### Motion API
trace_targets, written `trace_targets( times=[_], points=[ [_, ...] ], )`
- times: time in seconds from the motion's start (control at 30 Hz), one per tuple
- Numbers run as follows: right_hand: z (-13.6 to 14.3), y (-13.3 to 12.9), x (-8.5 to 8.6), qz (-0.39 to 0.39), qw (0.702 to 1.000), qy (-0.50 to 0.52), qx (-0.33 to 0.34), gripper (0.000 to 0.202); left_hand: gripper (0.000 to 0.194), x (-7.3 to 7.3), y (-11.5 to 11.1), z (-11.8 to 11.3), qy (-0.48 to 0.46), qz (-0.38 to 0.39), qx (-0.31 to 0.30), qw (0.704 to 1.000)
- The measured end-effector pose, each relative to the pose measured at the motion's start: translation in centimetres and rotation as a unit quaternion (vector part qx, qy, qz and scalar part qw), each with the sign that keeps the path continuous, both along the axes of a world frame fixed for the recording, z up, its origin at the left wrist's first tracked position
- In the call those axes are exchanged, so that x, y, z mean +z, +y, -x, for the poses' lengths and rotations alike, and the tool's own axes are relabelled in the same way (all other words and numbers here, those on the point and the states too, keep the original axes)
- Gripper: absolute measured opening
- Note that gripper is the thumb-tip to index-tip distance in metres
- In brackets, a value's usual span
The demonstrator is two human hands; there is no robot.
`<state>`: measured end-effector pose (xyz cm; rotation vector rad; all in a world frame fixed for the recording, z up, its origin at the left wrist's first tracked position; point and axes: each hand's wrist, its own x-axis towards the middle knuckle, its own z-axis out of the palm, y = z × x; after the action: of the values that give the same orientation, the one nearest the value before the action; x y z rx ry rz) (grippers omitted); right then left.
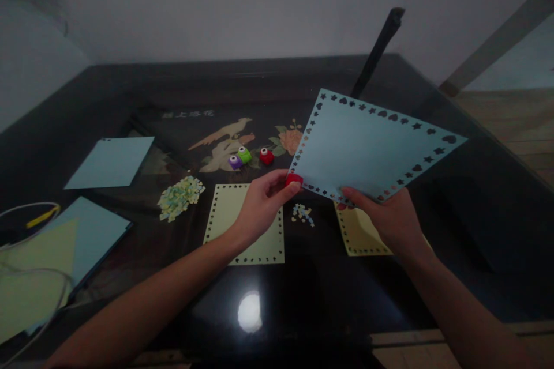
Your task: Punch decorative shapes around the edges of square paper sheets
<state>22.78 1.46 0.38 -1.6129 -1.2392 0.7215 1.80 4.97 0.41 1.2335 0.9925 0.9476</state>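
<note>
My left hand [267,199] is closed around a small red craft punch [294,180], which sits at the lower left corner of a blue sheet of paper [367,147]. Heart, star and flower holes run along the edges of that sheet. My right hand [392,219] pinches its lower edge, thumb on top, and holds it tilted above the table. Beneath my left wrist lies a pale green sheet [220,213] with a punched border. A yellow punched sheet [367,247] is partly hidden under my right hand. Small paper cutouts [303,214] lie between the two sheets.
Purple [235,162], green [244,154] and red punches [266,155] stand mid-table. A pile of cutouts [180,197] lies left of them. Further left are a blue sheet [112,161], stacked paper [38,277] and a white cable [64,282]. A dark stick [378,49] rises behind the held sheet.
</note>
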Motion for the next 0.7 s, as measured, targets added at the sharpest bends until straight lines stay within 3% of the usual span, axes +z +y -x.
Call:
trace_targets(
  times=[0.7],
  points=[
    [0.09, -0.25, 0.32, 0.001, 1.000, -0.020, -0.020, 0.023, 0.024, -0.49, -0.45, -0.36, -0.027, 0.006, 0.018, 0.999]
  ],
)
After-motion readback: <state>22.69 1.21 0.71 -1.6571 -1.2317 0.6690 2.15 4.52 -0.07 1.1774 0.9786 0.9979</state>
